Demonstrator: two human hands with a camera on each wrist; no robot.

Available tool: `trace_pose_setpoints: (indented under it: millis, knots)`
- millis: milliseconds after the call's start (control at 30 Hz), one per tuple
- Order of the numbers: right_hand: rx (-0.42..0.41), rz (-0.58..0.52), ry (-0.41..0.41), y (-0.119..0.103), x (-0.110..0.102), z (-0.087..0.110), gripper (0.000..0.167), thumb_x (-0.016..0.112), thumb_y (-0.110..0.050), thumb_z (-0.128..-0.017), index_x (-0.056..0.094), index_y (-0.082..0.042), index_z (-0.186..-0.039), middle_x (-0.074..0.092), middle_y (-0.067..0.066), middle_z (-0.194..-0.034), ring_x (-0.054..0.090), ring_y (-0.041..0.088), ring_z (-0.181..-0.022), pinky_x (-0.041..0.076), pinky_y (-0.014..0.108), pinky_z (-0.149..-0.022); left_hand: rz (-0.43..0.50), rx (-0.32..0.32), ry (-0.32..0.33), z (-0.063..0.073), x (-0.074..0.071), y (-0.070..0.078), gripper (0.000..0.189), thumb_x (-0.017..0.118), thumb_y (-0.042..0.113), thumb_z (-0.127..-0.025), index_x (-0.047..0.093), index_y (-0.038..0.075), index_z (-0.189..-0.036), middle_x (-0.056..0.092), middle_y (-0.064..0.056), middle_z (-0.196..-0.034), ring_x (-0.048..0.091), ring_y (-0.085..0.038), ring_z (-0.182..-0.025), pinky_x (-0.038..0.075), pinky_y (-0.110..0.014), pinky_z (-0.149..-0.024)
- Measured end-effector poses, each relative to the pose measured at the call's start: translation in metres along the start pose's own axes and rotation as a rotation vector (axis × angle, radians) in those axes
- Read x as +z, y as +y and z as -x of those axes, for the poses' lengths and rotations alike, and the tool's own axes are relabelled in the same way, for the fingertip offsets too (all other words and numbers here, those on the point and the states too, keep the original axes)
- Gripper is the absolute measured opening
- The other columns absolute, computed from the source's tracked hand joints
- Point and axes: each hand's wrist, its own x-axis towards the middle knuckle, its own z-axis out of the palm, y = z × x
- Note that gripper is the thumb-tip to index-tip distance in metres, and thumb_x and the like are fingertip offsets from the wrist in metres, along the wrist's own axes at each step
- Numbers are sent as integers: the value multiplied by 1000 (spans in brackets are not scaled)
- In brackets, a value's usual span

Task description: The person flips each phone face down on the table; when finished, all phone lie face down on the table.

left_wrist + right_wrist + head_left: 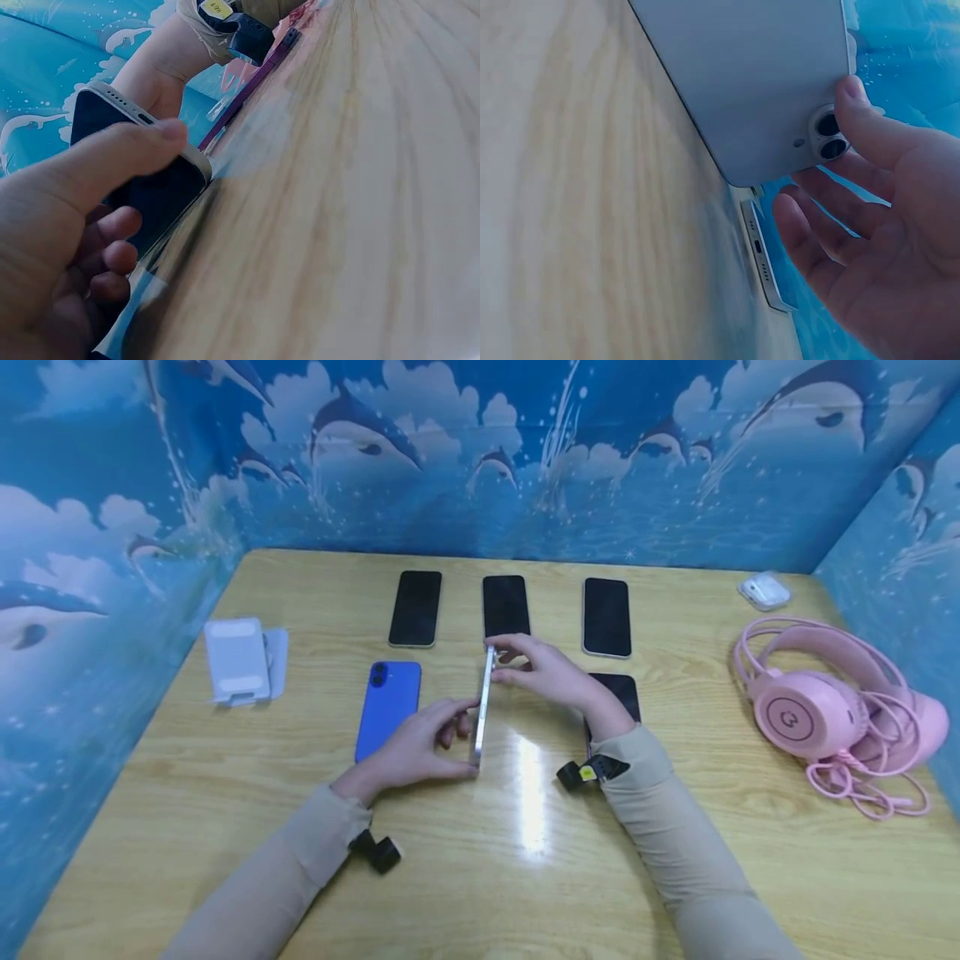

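A phone point(483, 708) with a pale silver back stands on its long edge, on or just above the table, between my two hands. My left hand point(422, 745) grips its near end, the thumb across the end with the charging port and the other fingers curled by the dark screen point(161, 199). At the far end my right hand point(551, 675) pinches the phone near its two rear camera lenses point(829, 135). Left of my left hand lies a blue phone point(390, 706), back up. Another dark-screened phone point(621, 692) lies partly under my right wrist.
Along the back lie three phones, screens up: a left one point(416, 608), a middle one point(506, 603) and a right one point(607, 617). Pink headphones point(806, 714) with a coiled cable lie right, below a small clear case point(765, 591). A white box-like item point(237, 658) sits left.
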Motion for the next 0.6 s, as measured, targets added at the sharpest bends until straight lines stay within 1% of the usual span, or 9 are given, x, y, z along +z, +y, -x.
trace_pose_setpoints:
  millis: [100, 200, 333, 433, 533, 600]
  knots:
    - [14, -5, 11, 1, 4, -1, 56, 64, -21, -92, 43, -4, -141, 48, 8, -134, 50, 25, -115, 44, 40, -95, 103, 43, 15, 1, 0, -1, 87, 85, 25, -71, 41, 15, -144, 55, 1, -99, 50, -17, -73, 42, -26, -59]
    - [45, 13, -1, 3, 8, -2, 56, 62, -26, -94, 42, -5, -142, 48, 10, -134, 52, 25, -115, 43, 40, -96, 161, 72, 38, 1, 0, -1, 88, 86, 18, -70, 40, 13, -144, 55, -2, -100, 51, -22, -70, 40, -26, -55]
    - [91, 47, -34, 4, 11, -3, 57, 57, -35, -96, 41, -7, -143, 48, 10, -136, 52, 25, -118, 42, 38, -98, 170, 74, 56, 2, 0, 5, 93, 86, 9, -68, 35, 7, -146, 55, -7, -103, 51, -30, -69, 39, -28, -53]
    - [100, 47, -44, 4, 12, -4, 57, 56, -36, -96, 41, -7, -142, 47, 10, -138, 51, 24, -121, 40, 38, -100, 174, 83, 59, 4, -4, 18, 95, 85, 3, -68, 32, 0, -146, 54, -11, -104, 49, -34, -69, 39, -30, -53]
    - [98, 60, -39, 4, 13, -5, 55, 58, -35, -95, 43, -7, -140, 49, 9, -137, 50, 24, -121, 39, 38, -101, 177, 94, 62, 6, -8, 31, 95, 84, 2, -69, 30, -3, -146, 52, -14, -103, 48, -36, -69, 39, -32, -53]
    - [107, 75, -38, 4, 13, -5, 54, 59, -36, -94, 45, -7, -137, 50, 9, -134, 50, 23, -120, 39, 39, -100, 179, 96, 59, 7, -10, 35, 96, 84, 2, -68, 29, -3, -147, 52, -13, -103, 48, -36, -70, 40, -33, -53]
